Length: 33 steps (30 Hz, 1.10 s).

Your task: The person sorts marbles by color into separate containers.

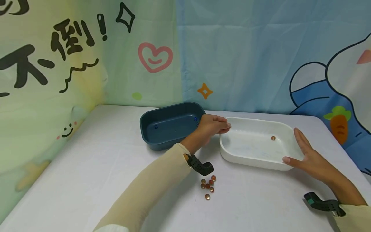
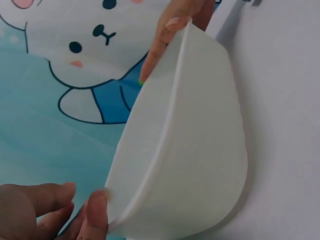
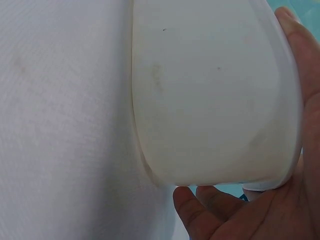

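One unclear grip: left hand (image 1: 213, 125) at left rim of white tray (image 1: 246, 146), fingertips (image 2: 98, 209) blurred, can't tell if pinching. Right hand (image 1: 313, 160) spread around right end. White table (image 1: 252, 199) underneath, printed backdrop (image 1: 246, 54) behind.

White tray (image 1: 246, 146), brown bead (image 1: 273, 138) inside
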Each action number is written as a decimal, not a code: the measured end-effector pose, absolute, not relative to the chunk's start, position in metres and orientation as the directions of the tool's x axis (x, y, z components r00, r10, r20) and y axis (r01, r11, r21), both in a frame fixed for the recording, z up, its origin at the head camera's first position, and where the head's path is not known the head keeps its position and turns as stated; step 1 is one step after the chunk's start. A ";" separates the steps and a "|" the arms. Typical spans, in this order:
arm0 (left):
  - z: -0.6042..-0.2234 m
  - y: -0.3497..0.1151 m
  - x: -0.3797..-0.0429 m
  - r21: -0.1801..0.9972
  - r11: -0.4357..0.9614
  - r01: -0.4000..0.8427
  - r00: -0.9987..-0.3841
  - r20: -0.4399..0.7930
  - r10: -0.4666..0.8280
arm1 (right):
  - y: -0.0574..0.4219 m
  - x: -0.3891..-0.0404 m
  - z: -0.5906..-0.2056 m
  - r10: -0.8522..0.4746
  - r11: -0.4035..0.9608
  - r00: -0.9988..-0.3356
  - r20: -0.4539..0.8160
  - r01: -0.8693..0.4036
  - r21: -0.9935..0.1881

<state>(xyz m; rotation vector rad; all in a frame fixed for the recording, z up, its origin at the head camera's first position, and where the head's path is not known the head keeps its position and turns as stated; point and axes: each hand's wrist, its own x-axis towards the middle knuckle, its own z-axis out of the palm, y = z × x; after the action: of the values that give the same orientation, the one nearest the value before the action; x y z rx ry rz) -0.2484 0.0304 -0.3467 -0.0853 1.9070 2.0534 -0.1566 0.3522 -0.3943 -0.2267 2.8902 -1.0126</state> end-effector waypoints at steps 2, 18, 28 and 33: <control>-0.345 0.029 -0.248 0.964 -0.030 -0.264 -0.945 -0.252 0.206 | 0.352 -0.156 -0.393 -0.165 0.768 -0.986 -0.017 -0.117 -0.630; -0.348 0.011 -0.244 0.976 0.033 -0.214 -0.937 -0.214 0.277 | 0.349 -0.158 -0.394 -0.163 0.772 -0.987 -0.015 -0.118 -0.625; -0.350 0.000 -0.229 0.974 0.126 -0.191 -0.927 -0.221 0.303 | 0.349 -0.157 -0.393 -0.158 0.773 -0.987 -0.022 -0.110 -0.624; -0.352 0.001 -0.220 0.978 0.135 -0.160 -0.924 -0.196 0.329 | 0.351 -0.157 -0.393 -0.160 0.778 -0.987 -0.016 -0.116 -0.617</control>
<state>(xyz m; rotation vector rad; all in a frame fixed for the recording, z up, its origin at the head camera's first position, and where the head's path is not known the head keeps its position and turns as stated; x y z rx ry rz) -0.2201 0.0007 -0.3523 0.1634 2.0552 1.8442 -0.1565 0.3505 -0.3929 -0.2249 2.8988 -0.9989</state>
